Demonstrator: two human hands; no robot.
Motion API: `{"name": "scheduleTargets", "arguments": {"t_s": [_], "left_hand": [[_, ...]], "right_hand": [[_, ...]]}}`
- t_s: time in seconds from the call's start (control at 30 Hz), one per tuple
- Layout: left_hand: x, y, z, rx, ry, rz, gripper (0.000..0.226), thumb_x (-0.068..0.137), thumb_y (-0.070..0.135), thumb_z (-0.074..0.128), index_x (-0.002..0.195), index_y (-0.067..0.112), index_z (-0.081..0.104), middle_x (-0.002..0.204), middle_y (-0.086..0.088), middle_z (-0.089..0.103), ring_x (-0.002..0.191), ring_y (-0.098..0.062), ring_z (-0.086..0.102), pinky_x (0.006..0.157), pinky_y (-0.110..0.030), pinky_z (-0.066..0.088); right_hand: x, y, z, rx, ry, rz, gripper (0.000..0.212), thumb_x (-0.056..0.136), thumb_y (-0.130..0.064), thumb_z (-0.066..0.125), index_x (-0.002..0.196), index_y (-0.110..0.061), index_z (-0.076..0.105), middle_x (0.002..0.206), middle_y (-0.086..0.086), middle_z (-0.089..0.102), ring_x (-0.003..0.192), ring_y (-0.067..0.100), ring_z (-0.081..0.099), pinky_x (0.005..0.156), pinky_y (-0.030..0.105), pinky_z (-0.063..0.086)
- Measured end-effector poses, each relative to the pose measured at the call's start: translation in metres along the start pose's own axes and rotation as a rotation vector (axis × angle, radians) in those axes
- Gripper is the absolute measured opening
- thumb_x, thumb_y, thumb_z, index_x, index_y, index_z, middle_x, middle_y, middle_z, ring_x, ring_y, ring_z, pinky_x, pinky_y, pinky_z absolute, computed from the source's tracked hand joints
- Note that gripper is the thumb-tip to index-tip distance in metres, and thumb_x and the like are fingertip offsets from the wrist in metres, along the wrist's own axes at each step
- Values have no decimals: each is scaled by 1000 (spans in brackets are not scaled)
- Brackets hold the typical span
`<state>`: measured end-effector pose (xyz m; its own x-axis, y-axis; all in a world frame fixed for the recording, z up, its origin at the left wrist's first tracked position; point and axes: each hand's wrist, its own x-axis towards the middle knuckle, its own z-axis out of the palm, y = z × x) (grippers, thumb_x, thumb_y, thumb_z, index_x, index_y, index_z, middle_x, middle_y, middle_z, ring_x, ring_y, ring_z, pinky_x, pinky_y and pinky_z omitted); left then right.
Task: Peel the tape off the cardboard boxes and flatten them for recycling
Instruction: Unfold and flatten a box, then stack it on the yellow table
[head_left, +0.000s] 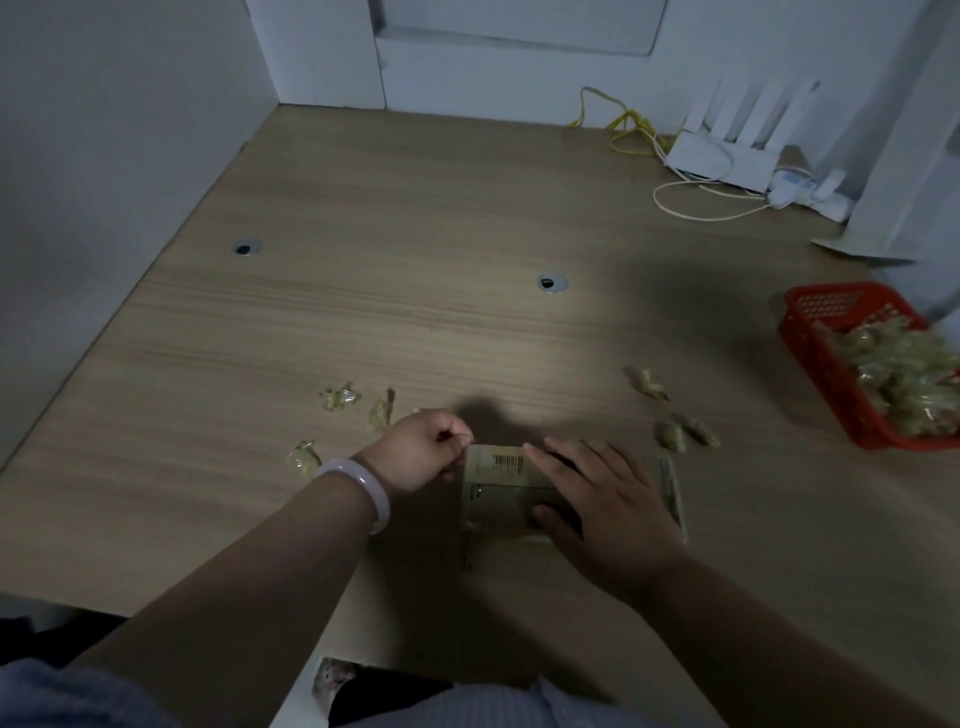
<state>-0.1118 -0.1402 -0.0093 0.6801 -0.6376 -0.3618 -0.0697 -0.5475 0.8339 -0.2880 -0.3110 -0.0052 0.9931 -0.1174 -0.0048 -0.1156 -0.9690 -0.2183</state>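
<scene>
Your forearms come in from six o'clock, a pale bracelet on the left wrist. Your left hand, fingers curled, pinches what looks like the end of the tape at the box's ten o'clock corner. Your right hand lies flat, fingers spread, pressing the box onto the table just below centre. Press that palm down hard and pull the tape low and slow toward nine o'clock, so it lifts whole rather than tearing. Count: one box, flat by the look of it; six loose tape scraps, three at its ten o'clock and three at two o'clock; one red basket of wads at three o'clock.
</scene>
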Motion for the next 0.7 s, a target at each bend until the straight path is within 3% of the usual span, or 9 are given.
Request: {"name": "scheduleTargets", "arguments": {"t_s": [0.07,0.13,0.23,0.37,0.47,0.57,0.7], "left_hand": [[1,1,2,140,47,42,27,95,9,52,75,27,56,73,1,61,65,-10,57,60,-16,47],[0,1,6,201,99,79,30,95,10,51,72,30,53,71,7,58,64,-4,53,59,-18,45],[-2,-1,12,200,159,81,31,96,10,49,71,29,49,72,7,54,68,-10,52,67,-28,45],[-7,-4,18,178,234,124,24,95,7,48,76,22,50,74,8,50,70,-8,48,61,-17,35],[-8,-3,18,114,217,122,22,97,6,46,79,17,51,78,-1,53,76,-18,51,70,-28,43],[-11,0,15,67,192,98,29,98,9,43,74,24,49,80,-3,55,81,-22,54,78,-38,49],[-19,1,12,-31,240,74,28,98,10,45,75,22,54,80,-1,59,80,-19,57,79,-37,50]], "right_hand": [[1,0,-1,-2,-4,1,60,92,-60,30,147,-38,28,145,-10,41,132,15,37,112,41,26],[2,0,-1,-1,-8,4,60,92,-60,31,148,-39,28,145,-10,40,131,15,37,112,40,26],[3,0,-2,4,2,7,60,91,-58,36,146,-37,32,143,-9,43,129,16,40,111,40,28],[2,-1,-1,-4,0,11,60,91,-58,36,147,-38,32,143,-9,44,130,17,40,110,41,29],[1,-1,-1,-7,-5,9,61,90,-58,36,147,-38,31,143,-9,43,130,17,40,111,41,29],[1,-1,-1,5,4,11,61,89,-57,39,146,-37,34,142,-9,44,130,17,41,110,42,29],[6,0,-3,-4,10,26,61,89,-57,35,147,-37,33,143,-11,43,131,14,39,111,40,28]]}}
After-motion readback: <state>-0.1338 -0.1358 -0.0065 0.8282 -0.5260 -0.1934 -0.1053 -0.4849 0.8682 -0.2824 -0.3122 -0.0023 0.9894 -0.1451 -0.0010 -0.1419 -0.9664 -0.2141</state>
